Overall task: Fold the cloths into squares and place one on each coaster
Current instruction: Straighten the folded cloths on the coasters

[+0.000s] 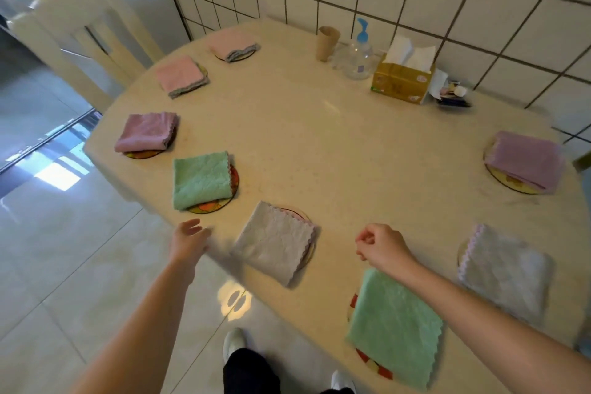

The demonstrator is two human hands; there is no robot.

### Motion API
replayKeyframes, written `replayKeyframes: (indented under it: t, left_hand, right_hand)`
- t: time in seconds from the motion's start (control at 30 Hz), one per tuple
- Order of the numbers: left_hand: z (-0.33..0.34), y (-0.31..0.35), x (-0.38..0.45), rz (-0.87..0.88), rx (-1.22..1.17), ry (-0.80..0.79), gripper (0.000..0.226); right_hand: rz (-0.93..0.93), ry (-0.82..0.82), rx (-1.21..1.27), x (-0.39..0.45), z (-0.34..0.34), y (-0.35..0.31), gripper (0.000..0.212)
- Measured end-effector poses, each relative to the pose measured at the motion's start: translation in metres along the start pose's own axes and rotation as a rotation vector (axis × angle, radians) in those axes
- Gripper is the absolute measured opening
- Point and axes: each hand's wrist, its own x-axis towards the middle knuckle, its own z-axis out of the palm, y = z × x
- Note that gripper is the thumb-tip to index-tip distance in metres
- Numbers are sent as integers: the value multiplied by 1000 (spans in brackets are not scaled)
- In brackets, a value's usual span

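Several folded cloths lie on round coasters around the cream table (319, 137). Nearest me are a grey cloth (275, 241), a green cloth (396, 326) and a white cloth (505, 275). Along the left edge lie another green cloth (201, 179), a mauve cloth (147, 133) and two pink cloths (180, 75) (235, 43). A purple cloth (527, 160) lies at the right. My left hand (188, 241) hovers at the table edge left of the grey cloth, fingers relaxed, holding nothing. My right hand (383, 246) hangs loosely curled above the table between the grey and green cloths, holding nothing.
At the back near the tiled wall stand a cardboard tube (326, 43), a pump bottle (359, 54) and a tissue box (403, 80), with small items (452, 94) beside it. A cream chair (80, 32) stands at the far left. My shoes (233, 342) are on the tiled floor.
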Motion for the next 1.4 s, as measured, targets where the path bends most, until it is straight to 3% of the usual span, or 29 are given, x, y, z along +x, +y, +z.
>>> replayKeyframes:
  t: [0.27, 0.47, 0.57, 0.7, 0.8, 0.87, 1.1, 1.23, 1.4]
  left_hand:
    - [-92, 59, 109, -81, -193, -44, 37]
    - [-125, 97, 191, -204, -348, -124, 32]
    - [-126, 116, 227, -245, -398, -134, 29]
    - [-111, 134, 253, -329, -466, -121, 4]
    - [-102, 145, 266, -356, -545, -134, 6]
    - [-99, 148, 278, -370, -578, -128, 21]
    - [-88, 167, 297, -426, -550, -44, 53]
    - [-85, 167, 304, -431, -553, -7, 54]
    - [-86, 171, 308, -310, -555, -88, 36]
  right_hand:
    - [58, -45, 286, 63, 105, -171, 10]
    - [227, 13, 394, 102, 148, -243, 12]
    - [278, 70, 406, 127, 162, -261, 13]
    - [295, 17, 342, 140, 170, -283, 14]
    - [314, 8, 283, 150, 173, -288, 7]
    - [332, -11, 293, 158, 175, -288, 6]
    - [406, -131, 369, 181, 180, -293, 30]
    - [448, -182, 401, 180, 180, -299, 34]
    - [427, -155, 447, 173, 185, -300, 29]
